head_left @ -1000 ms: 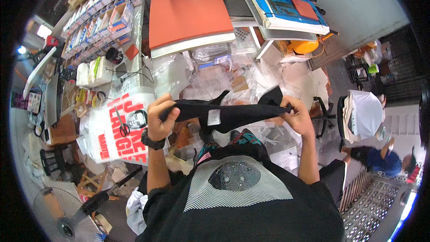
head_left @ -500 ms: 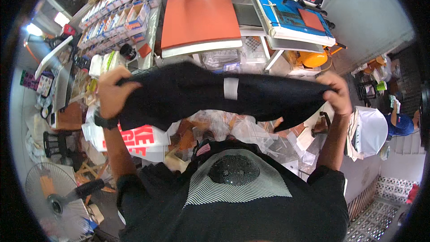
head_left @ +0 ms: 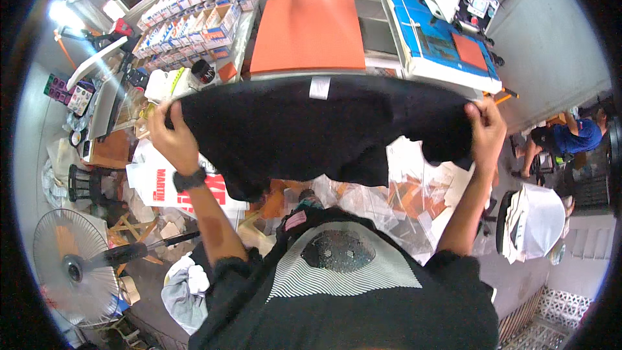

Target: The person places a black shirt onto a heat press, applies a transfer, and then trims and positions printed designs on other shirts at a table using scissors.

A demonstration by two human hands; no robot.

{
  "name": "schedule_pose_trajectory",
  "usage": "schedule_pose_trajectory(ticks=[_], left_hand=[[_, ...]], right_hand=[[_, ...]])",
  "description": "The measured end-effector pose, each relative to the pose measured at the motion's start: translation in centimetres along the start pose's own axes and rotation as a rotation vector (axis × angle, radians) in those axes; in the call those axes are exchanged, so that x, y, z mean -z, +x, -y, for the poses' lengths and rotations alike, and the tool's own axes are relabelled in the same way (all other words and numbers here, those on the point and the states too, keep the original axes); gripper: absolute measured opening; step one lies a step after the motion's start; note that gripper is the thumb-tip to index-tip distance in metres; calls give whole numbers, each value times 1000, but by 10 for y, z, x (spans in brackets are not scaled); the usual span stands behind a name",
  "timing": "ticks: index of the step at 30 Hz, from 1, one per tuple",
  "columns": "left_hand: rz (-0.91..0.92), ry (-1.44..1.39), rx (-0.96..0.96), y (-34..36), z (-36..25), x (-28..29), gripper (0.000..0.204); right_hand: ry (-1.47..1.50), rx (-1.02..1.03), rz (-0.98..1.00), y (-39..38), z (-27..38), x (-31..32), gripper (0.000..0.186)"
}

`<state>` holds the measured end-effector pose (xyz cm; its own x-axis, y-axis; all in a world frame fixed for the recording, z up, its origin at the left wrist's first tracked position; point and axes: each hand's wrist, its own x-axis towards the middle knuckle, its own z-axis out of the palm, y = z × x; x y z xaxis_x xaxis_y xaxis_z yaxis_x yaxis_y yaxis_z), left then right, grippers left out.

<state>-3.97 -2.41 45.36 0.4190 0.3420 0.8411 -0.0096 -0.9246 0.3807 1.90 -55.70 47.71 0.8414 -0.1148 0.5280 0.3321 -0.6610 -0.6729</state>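
A black cloth garment (head_left: 304, 133), perhaps a shirt, hangs stretched between my hands in front of my chest. Near the middle of its upper edge shows a small white tag (head_left: 319, 87). My left hand (head_left: 173, 141) is closed on one upper corner, thumb over the cloth, with a dark band on that wrist. The other end is pinched in my right hand (head_left: 488, 131), where the cloth drapes down beside the palm. Just beyond the garment lies an orange-red flat pad (head_left: 308, 34), its near edge close behind the cloth.
Left of the pad, a table carries rows of small boxes (head_left: 207, 26). Far right stands a blue-topped press (head_left: 421, 32). A standing fan (head_left: 72, 266) is at lower left, near a pile of light cloth (head_left: 186, 291). Another person (head_left: 580, 136) is at the right.
The garment has gone from a narrow, bunched strip to a wider, hanging spread, its upper edge raised toward the pad. Both hands keep their hold. The person at right shows more fully.
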Motion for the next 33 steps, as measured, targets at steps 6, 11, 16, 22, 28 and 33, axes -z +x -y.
schedule_pose_trajectory(ticks=[6,11,16,22,28,33], left_hand=[[-215,7,298,-34,10,-38,22],[-166,47,65,77,48,-113,32],[22,22,-51,202,106,-281,37],[201,50,-32,197,186,-528,37],[544,279,182,94,225,-656,35],[558,292,201,111,238,-685,34]], right_hand=[[197,-75,-304,-9,-12,-70,12],[-3,16,-377,113,8,-125,17],[-78,129,-366,270,-11,-225,24],[-206,7,-168,398,-143,-411,35],[-437,-282,105,396,-259,-526,36],[-466,-226,94,427,-268,-543,34]])
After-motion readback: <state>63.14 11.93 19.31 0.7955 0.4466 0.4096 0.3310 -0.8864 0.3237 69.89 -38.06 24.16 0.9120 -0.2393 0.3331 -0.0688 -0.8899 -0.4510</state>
